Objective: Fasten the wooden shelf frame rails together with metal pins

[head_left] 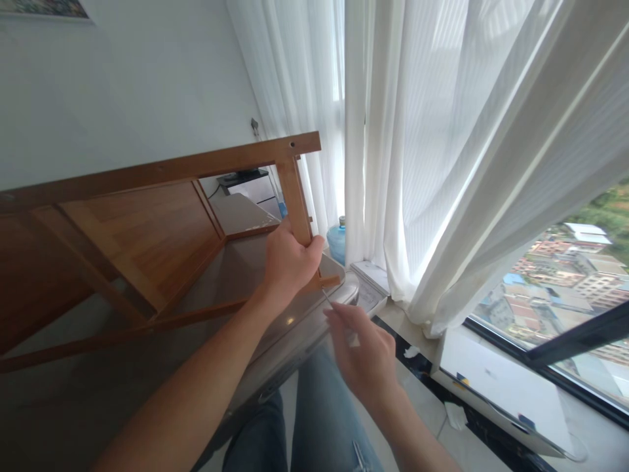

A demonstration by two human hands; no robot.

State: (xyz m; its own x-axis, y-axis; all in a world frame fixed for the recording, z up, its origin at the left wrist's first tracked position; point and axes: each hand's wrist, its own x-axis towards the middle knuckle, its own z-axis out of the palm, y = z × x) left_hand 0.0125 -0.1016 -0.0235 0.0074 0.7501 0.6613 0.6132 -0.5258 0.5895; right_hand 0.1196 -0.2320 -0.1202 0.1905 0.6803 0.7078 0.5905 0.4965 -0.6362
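A brown wooden furniture frame [295,203] with panels and crossbars stands tilted in front of me, on a light surface. My left hand [289,262] is wrapped round the short end bar, thumb on its right edge. Just below, my right hand [361,344] pinches a thin metal rod [326,296], whose tip is at the lower end of that bar. Whether the rod is a hex key or another tool cannot be made out, as its rear part is hidden in my fingers. A round hole shows in the top rail near its end.
White curtains [383,131] hang beside a window at the right. A blue water jug [337,241] stands behind the frame, near a flat white box [371,278]. A long white board-like thing [501,387] lies under the window. Paper scraps [456,415] are on the tiled floor.
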